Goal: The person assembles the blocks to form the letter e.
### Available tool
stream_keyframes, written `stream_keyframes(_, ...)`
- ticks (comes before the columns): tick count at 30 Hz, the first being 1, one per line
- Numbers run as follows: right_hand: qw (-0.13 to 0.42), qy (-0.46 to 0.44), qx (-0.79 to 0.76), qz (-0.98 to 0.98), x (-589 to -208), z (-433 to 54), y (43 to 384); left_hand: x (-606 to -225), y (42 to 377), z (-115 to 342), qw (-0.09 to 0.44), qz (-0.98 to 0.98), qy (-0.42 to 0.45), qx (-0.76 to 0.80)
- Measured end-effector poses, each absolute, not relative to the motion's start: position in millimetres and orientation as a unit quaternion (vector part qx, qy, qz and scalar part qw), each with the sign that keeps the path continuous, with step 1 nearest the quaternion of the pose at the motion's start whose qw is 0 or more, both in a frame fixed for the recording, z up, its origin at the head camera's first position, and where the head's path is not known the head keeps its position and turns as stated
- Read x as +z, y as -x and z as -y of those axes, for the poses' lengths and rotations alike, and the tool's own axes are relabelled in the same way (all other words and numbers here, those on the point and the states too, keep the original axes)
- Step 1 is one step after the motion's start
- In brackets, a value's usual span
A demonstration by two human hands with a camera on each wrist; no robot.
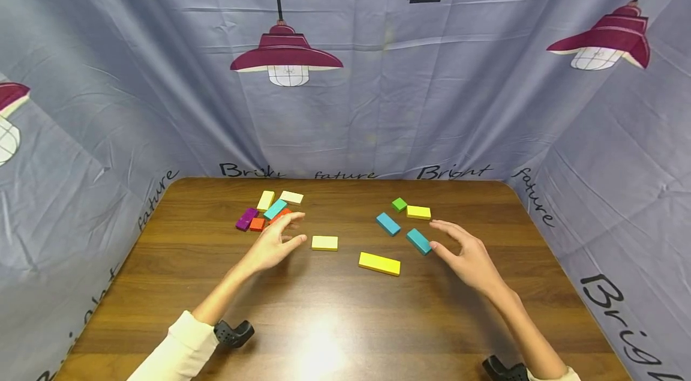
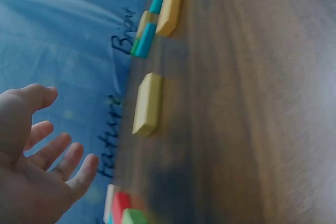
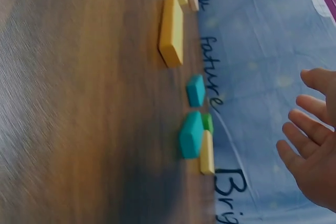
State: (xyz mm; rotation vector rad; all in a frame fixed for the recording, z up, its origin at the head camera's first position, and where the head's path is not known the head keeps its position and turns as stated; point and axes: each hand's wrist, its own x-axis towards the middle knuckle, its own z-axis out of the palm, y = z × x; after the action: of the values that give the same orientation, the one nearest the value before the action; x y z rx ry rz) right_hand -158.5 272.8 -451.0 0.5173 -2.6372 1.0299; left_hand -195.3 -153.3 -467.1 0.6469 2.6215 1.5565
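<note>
My left hand hovers with spread fingers beside a cluster of blocks on the left, holding nothing. An orange-red block is partly covered by its fingers. A pale yellow block lies just right of the thumb. Over on the right, my right hand is held above the table, fingers apart, nothing between them. Nearest its thumb is a teal block; whether they touch I cannot tell. A long yellow block lies between the hands, and a blue block sits farther back.
Purple, small red, turquoise, yellow and cream blocks lie at back left. A green block and a yellow block lie at back right. A printed curtain borders the wooden table.
</note>
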Motion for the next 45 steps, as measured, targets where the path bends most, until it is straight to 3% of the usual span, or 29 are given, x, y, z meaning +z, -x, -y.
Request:
stream_keyframes(7,0.081,-0.174,0.400,0.896,-466.1,-260.8,156.8,-485.1,195.7,143.5,0.046,-0.832,-0.191,0.519)
stream_keyframes(22,-0.030,-0.179,0.509,0.841,-507.7,-241.3,158.9,-513.6,207.8,128.9,0.055,-0.846,-0.191,0.496)
stream_keyframes(31,-0.051,-0.185,0.501,0.844,-516.6,-227.1,160.1,-529.4,218.9,129.3,0.026,-0.868,-0.230,0.440)
stream_keyframes(45,-0.026,-0.219,0.425,0.878,-528.0,-215.9,171.7,-527.4,224.0,128.9,0.032,-0.868,-0.264,0.419)
